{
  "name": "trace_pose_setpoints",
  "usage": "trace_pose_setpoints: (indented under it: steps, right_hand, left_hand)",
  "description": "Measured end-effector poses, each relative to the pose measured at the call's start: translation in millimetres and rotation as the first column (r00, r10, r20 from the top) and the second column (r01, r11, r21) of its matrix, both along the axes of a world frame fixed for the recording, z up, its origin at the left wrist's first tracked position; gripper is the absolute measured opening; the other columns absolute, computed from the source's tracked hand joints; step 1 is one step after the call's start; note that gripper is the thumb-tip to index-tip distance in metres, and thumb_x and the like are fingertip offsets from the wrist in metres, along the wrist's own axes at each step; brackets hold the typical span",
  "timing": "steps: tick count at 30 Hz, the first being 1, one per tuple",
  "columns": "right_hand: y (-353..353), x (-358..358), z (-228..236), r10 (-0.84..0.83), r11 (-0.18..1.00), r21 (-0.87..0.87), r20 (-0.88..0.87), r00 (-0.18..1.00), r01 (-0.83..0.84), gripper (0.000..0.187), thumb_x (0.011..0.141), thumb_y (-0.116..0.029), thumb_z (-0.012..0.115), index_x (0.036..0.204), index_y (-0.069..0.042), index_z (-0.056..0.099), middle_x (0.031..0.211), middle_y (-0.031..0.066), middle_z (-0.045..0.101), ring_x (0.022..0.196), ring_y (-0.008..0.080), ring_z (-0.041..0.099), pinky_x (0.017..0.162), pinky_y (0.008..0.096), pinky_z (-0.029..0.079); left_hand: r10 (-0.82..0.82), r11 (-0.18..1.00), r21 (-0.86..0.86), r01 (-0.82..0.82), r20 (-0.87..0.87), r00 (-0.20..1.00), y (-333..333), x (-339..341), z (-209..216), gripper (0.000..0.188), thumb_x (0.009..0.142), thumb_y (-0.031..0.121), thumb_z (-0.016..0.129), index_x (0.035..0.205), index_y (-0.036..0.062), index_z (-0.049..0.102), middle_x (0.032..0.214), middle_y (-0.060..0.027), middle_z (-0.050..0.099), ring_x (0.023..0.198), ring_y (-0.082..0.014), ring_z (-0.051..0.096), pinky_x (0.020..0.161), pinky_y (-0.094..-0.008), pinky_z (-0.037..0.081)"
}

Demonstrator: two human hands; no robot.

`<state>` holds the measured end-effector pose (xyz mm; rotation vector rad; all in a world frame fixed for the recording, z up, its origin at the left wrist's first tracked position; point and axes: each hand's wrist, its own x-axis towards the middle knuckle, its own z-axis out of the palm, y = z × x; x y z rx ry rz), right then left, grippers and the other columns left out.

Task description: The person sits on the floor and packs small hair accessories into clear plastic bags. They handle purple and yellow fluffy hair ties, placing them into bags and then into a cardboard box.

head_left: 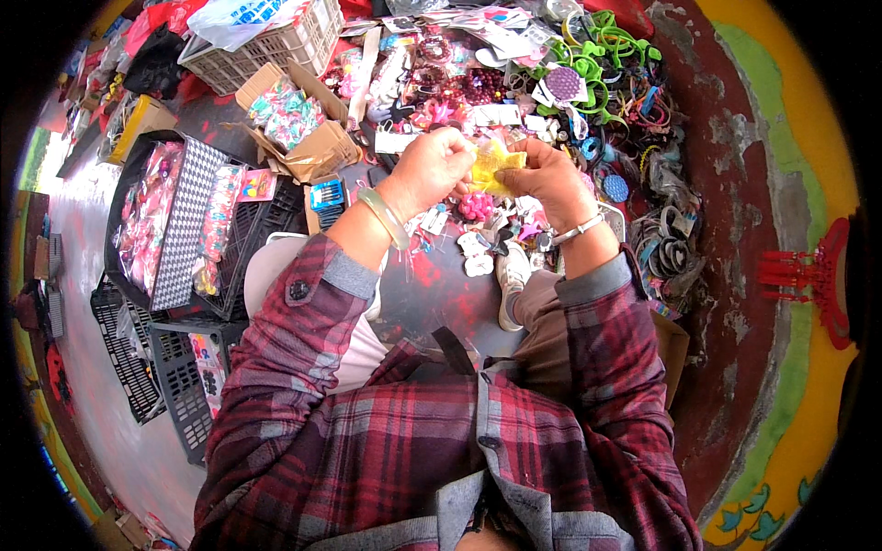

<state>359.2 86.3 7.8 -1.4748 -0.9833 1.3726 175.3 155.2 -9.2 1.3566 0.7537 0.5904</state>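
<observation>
Both hands are raised in front of me over a heap of small goods. Between them is a small yellow, thin sheet-like piece (490, 165), perhaps a little pouch; its exact kind I cannot tell. My right hand (554, 184) pinches its right side between thumb and fingers. At its left edge, my left hand (425, 174) is closed, its fingertips gripping that edge. Just below the yellow piece lies a bright pink beaded bunch (476, 208). White clip-like pieces (476, 255) lie lower, near my shoe.
A cardboard box (328, 151) of small packets stands left of my hands. Further left are a black case (138, 230) of pink packets and black plastic crates (188, 386). Green hoops (620, 55) and dark bands (675, 239) pile up on the right. A grey crate (317, 41) stands behind.
</observation>
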Motion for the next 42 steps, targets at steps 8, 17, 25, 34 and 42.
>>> trace_pose_setpoints:
  steps: [8, 17, 25, 34, 42]
  right_hand:
    - [4.0, -11.6, -23.6, -0.115, 0.982, 0.180, 0.379, 0.918, 0.049, 0.019, 0.066, 0.001, 0.068, 0.083, -0.004, 0.062, 0.075, 0.0002, 0.059, 0.064, 0.0087, 0.055, 0.058, 0.0224, 0.045]
    - [-1.7, -22.9, 4.5, -0.135, 0.991, -0.013, 0.012, 0.991, 0.135, 0.017, 0.072, -0.001, 0.064, 0.088, -0.003, 0.060, 0.076, 0.0032, 0.061, 0.060, 0.0098, 0.056, 0.055, 0.0232, 0.046]
    - [-1.0, -8.6, -16.1, 0.167, 0.985, -0.069, 0.112, 0.980, -0.160, 0.023, 0.074, -0.012, 0.068, 0.096, -0.005, 0.063, 0.078, 0.0067, 0.064, 0.066, 0.0114, 0.060, 0.059, 0.0255, 0.048]
    - [0.6, -19.7, -27.6, 0.095, 0.994, 0.012, 0.442, 0.892, -0.112, 0.027, 0.074, -0.015, 0.069, 0.098, -0.005, 0.063, 0.083, 0.0058, 0.066, 0.068, 0.0135, 0.061, 0.061, 0.0268, 0.048]
    - [3.7, -13.8, -10.6, -0.165, 0.984, 0.020, -0.236, 0.958, 0.175, 0.030, 0.083, -0.028, 0.061, 0.102, -0.004, 0.058, 0.076, 0.0029, 0.061, 0.062, 0.0118, 0.057, 0.054, 0.0246, 0.046]
  left_hand:
    - [-0.053, 0.998, 0.018, 0.053, -0.001, 0.999, -4.4, 2.7, -0.3, 0.011, 0.084, 0.013, 0.052, 0.080, 0.0028, 0.051, 0.065, -0.0068, 0.058, 0.051, -0.0129, 0.058, 0.047, -0.0254, 0.049]
    - [-0.092, 0.991, -0.088, 0.103, 0.113, 0.989, -2.9, -0.2, 3.2, 0.014, 0.086, 0.016, 0.052, 0.081, 0.0030, 0.051, 0.066, -0.0052, 0.057, 0.053, -0.0109, 0.057, 0.047, -0.0237, 0.048]
    - [-0.137, 0.990, -0.022, 0.137, 0.016, 0.990, -10.1, 3.1, 11.0, 0.011, 0.087, 0.015, 0.051, 0.080, 0.0064, 0.050, 0.062, -0.0017, 0.055, 0.049, -0.0075, 0.054, 0.043, -0.0205, 0.044]
    - [-0.088, 0.994, 0.061, 0.091, -0.057, 0.995, -9.5, 5.1, 7.2, 0.014, 0.088, 0.016, 0.051, 0.078, 0.0069, 0.050, 0.060, -0.0002, 0.053, 0.045, -0.0054, 0.050, 0.039, -0.0184, 0.041]
    - [0.351, 0.930, 0.028, -0.366, 0.222, 0.910, -4.5, -3.4, 17.8, 0.025, 0.091, 0.025, 0.050, 0.076, 0.0054, 0.052, 0.056, 0.0010, 0.049, 0.046, -0.0053, 0.046, 0.042, -0.0173, 0.038]
